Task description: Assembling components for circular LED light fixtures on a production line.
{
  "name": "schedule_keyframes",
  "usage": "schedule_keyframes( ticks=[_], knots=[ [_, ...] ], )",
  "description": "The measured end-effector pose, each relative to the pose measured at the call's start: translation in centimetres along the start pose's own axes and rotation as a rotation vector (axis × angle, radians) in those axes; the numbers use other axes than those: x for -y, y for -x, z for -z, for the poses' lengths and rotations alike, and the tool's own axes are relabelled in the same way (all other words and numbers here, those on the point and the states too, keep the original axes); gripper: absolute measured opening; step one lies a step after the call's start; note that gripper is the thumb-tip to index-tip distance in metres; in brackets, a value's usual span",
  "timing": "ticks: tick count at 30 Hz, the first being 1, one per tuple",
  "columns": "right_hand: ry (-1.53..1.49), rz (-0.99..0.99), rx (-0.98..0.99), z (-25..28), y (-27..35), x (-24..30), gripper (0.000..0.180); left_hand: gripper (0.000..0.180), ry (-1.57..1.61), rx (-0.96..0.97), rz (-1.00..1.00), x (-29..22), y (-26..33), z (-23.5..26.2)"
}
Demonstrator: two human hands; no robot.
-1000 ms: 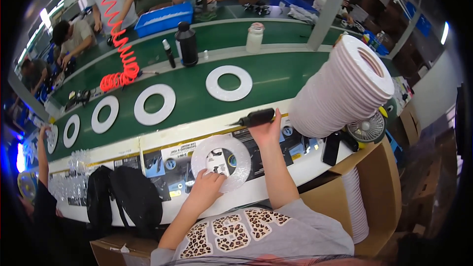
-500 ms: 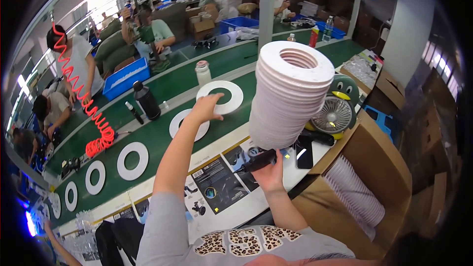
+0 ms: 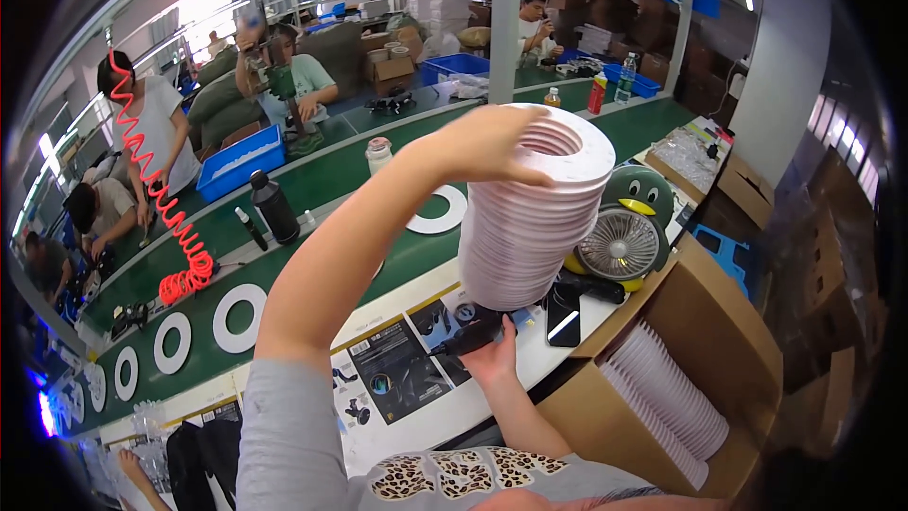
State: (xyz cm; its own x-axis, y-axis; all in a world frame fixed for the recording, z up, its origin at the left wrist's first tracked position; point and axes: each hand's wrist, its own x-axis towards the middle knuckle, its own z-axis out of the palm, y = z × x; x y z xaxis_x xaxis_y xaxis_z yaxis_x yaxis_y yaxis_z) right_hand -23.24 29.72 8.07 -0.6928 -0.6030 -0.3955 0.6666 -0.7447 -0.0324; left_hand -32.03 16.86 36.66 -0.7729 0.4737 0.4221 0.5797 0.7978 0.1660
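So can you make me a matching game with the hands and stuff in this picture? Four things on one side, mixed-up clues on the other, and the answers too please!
Things:
1. Left hand
2. Coiled hose
3. Right hand
4. Penguin fan

Clues:
A. Bright orange-red
B. Holding a black tool with a thin tip
C. Dark green and yellow, with a round grille
D. At the top of the white ring stack

Right pairs: 1-D, 2-A, 3-B, 4-C
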Motion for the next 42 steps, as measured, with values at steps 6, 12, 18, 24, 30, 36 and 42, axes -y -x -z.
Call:
schedule_keyframes(
  ticks=[6, 12, 18, 24, 30, 36, 42],
  knots=[
    [0.025, -0.062, 0.015, 1.1, 0.1, 0.4, 0.042, 0.084, -0.06, 0.336, -0.094, -0.7, -3.0, -0.5],
    [0.028, -0.048, 0.113, 2.9, -0.7, 1.7, 0.043, 0.073, -0.14, 0.344, -0.125, -1.1, -4.7, -2.2],
    [0.055, -0.073, 0.143, 4.0, -1.6, 2.0, 0.043, 0.074, -0.181, 0.243, -0.134, 0.6, -6.0, -3.0],
    [0.043, -0.037, 0.045, 3.3, -0.8, 2.6, 0.039, 0.068, -0.254, -0.104, -0.075, -1.3, 2.5, 2.0],
    [0.066, -0.044, 0.112, 2.8, -1.8, 2.2, 0.042, 0.078, -0.338, 0.113, 0.412, -2.1, 20.7, 1.0],
    [0.047, 0.033, 0.088, 2.4, -4.0, 2.3, 0.058, 0.084, -0.293, 0.179, 0.567, -3.3, 35.7, -9.9],
    [0.108, -0.045, 0.175, 1.4, -5.4, -1.4, 0.032, 0.073, -0.126, 0.451, 0.707, -8.3, 40.3, -14.1]
  ],
)
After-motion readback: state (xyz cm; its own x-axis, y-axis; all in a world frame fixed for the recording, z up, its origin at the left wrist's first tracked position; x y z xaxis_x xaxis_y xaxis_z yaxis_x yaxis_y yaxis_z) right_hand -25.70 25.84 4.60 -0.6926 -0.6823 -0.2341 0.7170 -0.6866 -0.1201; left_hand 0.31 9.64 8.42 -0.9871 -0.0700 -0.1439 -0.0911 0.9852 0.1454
